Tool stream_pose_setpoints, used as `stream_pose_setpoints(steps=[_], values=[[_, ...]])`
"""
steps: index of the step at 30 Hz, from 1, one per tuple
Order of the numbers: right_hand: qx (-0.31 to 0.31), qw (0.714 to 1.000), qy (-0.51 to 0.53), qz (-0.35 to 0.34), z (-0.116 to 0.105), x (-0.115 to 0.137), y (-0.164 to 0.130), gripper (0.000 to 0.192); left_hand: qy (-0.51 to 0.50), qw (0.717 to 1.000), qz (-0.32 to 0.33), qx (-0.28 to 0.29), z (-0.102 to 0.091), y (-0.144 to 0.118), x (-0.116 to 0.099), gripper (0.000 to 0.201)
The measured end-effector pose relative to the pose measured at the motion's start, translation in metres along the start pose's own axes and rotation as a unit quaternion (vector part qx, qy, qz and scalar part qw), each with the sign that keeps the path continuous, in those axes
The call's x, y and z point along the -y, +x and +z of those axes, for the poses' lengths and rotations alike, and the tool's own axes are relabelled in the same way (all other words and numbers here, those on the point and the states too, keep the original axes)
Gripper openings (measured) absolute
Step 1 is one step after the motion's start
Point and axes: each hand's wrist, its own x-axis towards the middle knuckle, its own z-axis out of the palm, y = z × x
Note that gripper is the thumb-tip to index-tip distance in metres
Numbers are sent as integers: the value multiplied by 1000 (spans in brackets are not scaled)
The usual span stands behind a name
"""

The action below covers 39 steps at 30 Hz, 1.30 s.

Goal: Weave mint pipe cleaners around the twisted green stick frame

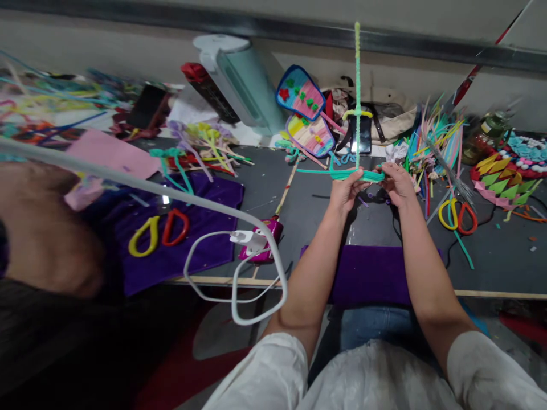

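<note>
**A:** ok so what's in the hands rn? pic's kinda busy

**B:** both hands are pinched shut on a teal pipe cleaner bundle (356,175), held horizontal just above the dark table (307,216), far side of it. Left hand (347,191) has the left end, right hand (395,183) the right end, fingers curled round it. One long green pipe cleaner (358,85) sticks straight up from the middle w/ a yellow bit (356,114) wrapped across it partway up.

**A:** and around them?

**B:** purple cloth (370,273) at the table's near edge, btwn the forearms. Yellow/red handled scissors (457,215) just right of the right hand, big pile of colored pipe cleaners (436,136) behind those. 2 fan-shaped craft pieces (305,111) beyond the hands, leaning by a pale green appliance (243,80). Far left, another purple cloth (171,228) w/ another pair of scissors (158,230), plus a white charger (250,239) w/ cable next to a magenta thing, can't tell what.
</note>
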Motion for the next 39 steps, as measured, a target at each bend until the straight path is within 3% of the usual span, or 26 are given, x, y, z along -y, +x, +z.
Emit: stream_pose_setpoints(steps=[3, 7, 9, 12, 14, 16, 20, 23, 25, 28, 32, 36, 39], values=[[43, 998, 41, 30, -1, 1, -2, 34, 1, 1000, -13, -3, 0, 0, 0, 27], [44, 998, 28, 18, 0, -2, 1, 34, 3, 1000, -4, -5, 1, 0, 1, 27], [26, 1000, -11, -9, 1, -6, 4, 36, 4, 1000, 13, -10, 1, 0, 1, 28], [-18, 986, -123, -109, 2, -11, 6, 36, 13, 999, 41, -22, 2, 0, 2, 33], [-63, 951, -236, -189, 2, -12, 6, 33, 23, 997, 62, -25, 3, -1, 3, 36], [-115, 896, -349, -249, 2, -12, 3, 27, 33, 996, 83, -23, 4, -2, 5, 38], [-166, 793, -503, -303, 4, -9, -5, 15, 55, 992, 113, -12, 4, -2, 8, 36], [-166, 753, -555, -312, 6, -5, -10, 13, 68, 990, 122, -14, 4, -1, 9, 36], [-163, 748, -561, -314, 5, -3, -11, 17, 72, 990, 123, -13, 3, -1, 9, 37], [-164, 774, -528, -307, 1, 0, -8, 22, 72, 990, 122, -10, 3, -1, 8, 39], [-143, 863, -407, -263, -6, 2, 1, 31, 66, 991, 115, -9, 4, -1, 8, 41], [-76, 963, -206, -154, -9, 1, 7, 33, 56, 994, 97, 3, 3, -1, 7, 43], [-39, 992, -97, -69, -8, -1, 9, 34, 49, 995, 82, 16, 3, -2, 6, 44]])
